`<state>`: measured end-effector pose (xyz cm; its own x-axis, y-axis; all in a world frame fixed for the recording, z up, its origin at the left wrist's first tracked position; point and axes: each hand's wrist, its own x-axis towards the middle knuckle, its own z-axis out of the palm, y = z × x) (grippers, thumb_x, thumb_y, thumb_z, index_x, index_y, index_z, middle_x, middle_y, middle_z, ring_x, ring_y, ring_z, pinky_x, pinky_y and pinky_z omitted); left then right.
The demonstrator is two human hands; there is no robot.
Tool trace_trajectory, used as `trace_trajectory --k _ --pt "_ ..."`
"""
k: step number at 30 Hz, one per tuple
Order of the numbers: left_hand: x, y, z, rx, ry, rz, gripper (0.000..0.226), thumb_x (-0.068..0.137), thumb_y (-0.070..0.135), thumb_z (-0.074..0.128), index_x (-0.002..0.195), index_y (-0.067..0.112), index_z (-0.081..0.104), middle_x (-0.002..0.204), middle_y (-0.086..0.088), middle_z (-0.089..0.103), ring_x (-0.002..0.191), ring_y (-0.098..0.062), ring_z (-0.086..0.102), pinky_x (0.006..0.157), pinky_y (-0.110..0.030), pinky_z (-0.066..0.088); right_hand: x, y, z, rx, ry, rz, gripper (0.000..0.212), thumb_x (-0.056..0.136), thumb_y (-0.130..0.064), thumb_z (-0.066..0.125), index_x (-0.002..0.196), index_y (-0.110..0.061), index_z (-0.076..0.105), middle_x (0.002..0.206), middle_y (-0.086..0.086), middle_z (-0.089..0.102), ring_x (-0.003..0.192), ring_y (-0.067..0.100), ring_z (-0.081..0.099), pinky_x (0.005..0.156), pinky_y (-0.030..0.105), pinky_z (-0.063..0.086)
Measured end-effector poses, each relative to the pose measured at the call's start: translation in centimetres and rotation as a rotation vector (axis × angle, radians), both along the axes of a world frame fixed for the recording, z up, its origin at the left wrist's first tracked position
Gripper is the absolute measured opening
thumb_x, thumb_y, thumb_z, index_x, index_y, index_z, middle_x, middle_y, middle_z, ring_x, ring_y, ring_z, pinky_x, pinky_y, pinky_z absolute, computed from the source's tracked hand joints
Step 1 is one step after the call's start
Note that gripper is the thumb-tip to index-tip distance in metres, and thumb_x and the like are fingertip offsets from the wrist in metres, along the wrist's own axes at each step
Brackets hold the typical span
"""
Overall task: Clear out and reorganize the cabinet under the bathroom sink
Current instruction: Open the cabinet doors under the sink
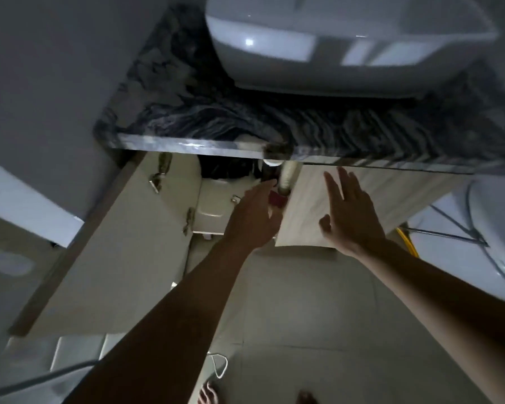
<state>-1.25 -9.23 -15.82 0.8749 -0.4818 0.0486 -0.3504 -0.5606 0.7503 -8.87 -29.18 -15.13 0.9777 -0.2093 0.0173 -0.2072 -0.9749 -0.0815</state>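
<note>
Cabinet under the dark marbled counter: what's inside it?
Through the open left side: a pale ribbed drain pipe, a small red object, a cream plastic box and something dark and crumpled behind it. The pale right door and the dark marbled counter hide the rest.

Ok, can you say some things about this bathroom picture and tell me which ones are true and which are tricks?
1. The left door of the cabinet is swung open. True.
2. The right hand is holding a bottle. False: its fingers are spread and it holds nothing.
3. The countertop is plain white. False: it is dark with wavy marble streaks.
4. A white sink sits on top of the countertop. True.
5. The left hand reaches toward the cabinet opening, close to a red thing. True.
</note>
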Motion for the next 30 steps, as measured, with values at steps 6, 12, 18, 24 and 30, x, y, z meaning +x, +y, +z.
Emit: trace_trajectory --k 6,12,18,24,30 --pt "2.7 -7.8 -0.2 0.012 0.079 -0.077 0.074 0.088 0.027 0.058 0.154 0.021 0.025 0.142 -0.010 0.052 0.118 -0.032 0.056 0.099 -0.040 0.047 0.2 -3.8 -0.4 0.026 -0.013 -0.095 0.097 0.088 -0.031 0.060 0.158 -0.013 -0.003 0.166 0.014 -0.004 0.152 0.038 0.000 0.117 0.056 0.028" --pt "2.9 -9.4 -1.0 0.032 0.127 -0.020 0.074 0.088 0.019 0.063 0.153 0.019 0.027 0.143 -0.010 0.050 0.127 -0.026 0.051 0.105 -0.037 0.042 0.7 -5.0 -1.7 0.070 0.000 -0.126 0.095 0.091 -0.032 0.057 0.158 -0.016 -0.007 0.166 0.010 -0.007 0.153 0.034 -0.006 0.121 0.056 0.015" --pt "3.1 -9.4 -2.0 0.068 0.056 -0.033 0.072 0.082 0.024 0.056 0.148 0.010 0.032 0.146 -0.013 0.044 0.129 -0.031 0.046 0.105 -0.047 0.041 1.7 -6.2 -2.3 0.066 0.006 -0.158 0.093 0.089 -0.032 0.058 0.158 -0.016 -0.002 0.165 0.010 -0.001 0.152 0.033 -0.002 0.119 0.057 0.021" --pt "1.8 -8.1 -1.1 0.101 -0.141 -0.081 0.046 0.085 0.016 0.058 0.129 0.007 0.046 0.123 -0.011 0.055 0.113 -0.029 0.050 0.091 -0.043 0.046 -0.4 -5.4 -3.1 0.065 -0.103 -0.159 0.099 0.079 -0.034 0.066 0.157 -0.013 0.009 0.163 0.012 0.013 0.151 0.036 0.010 0.110 0.058 0.037" --pt "-3.9 -7.9 1.2 0.160 -0.335 -0.303 0.016 0.090 0.025 0.055 0.099 0.015 0.063 0.087 -0.001 0.066 0.077 -0.021 0.062 0.068 -0.036 0.049 -10.4 -4.2 -7.5 0.246 -0.245 -0.199 0.091 0.089 -0.030 0.063 0.159 -0.015 0.007 0.166 0.010 0.005 0.154 0.028 0.006 0.119 0.053 0.027"
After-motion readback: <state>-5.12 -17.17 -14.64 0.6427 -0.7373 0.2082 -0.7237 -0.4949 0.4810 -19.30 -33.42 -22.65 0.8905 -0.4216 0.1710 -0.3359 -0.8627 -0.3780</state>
